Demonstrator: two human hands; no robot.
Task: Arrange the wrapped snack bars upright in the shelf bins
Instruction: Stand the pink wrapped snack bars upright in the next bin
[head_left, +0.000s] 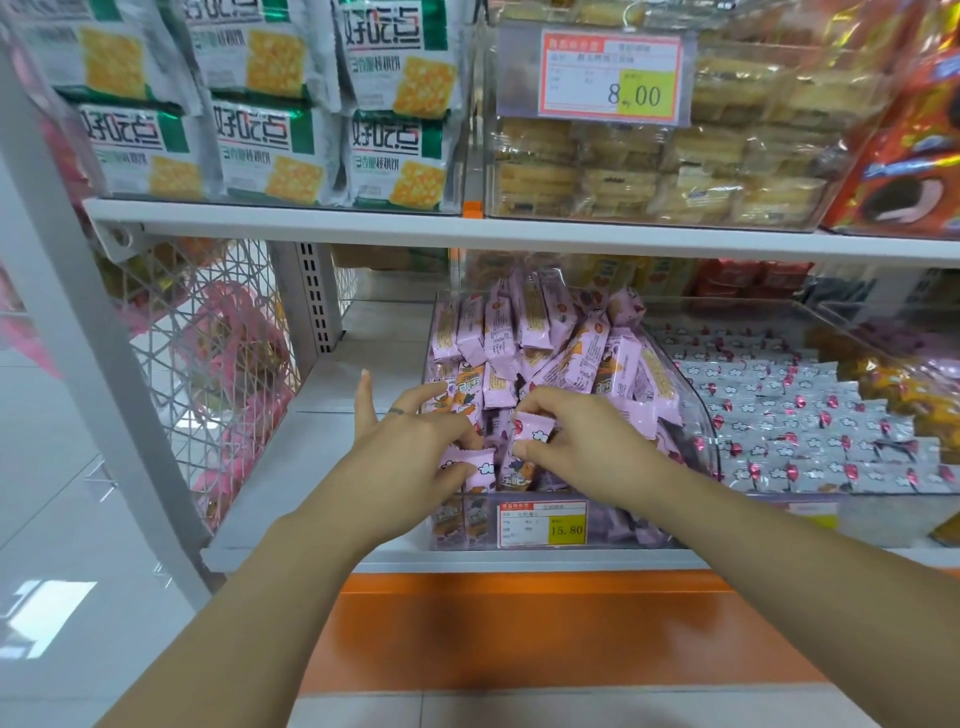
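Left hand (410, 441) pinches 1 pink bar (477, 464) by its crimped end, thumb below and curled fingers above. Its little finger (363, 395) sticks out straight and touches nothing. Right hand (587, 436) is clamped on a 2nd bar (532, 430), which is caught between thumb and bent forefinger just above the heap. The 2 held bars are near each other but apart, both low at the front of the bin.

Upper shelf (311, 215) runs across the whole view. It carries 2 tiers of cracker packs (260, 135) on the left and a clear box of pale cakes (649, 171) on the right. Below it, the lower shelf (363, 374) has a bare patch at its left end, beside a mesh panel (208, 338).

Next to that patch stands the clear bin (698, 421), filled with pink bars (519, 322). Those at the back stand upright in a row, while those in the middle and front lean or lie jumbled. Just to the right, silver bars (805, 421) lie flat in overlapping rows in a neighbouring bin.

An orange base (519, 623) runs under the shelf. A tag (613, 78) on the cake box reads 8.00. A smaller label (543, 525) on the front wall of the bin reads 15.80.
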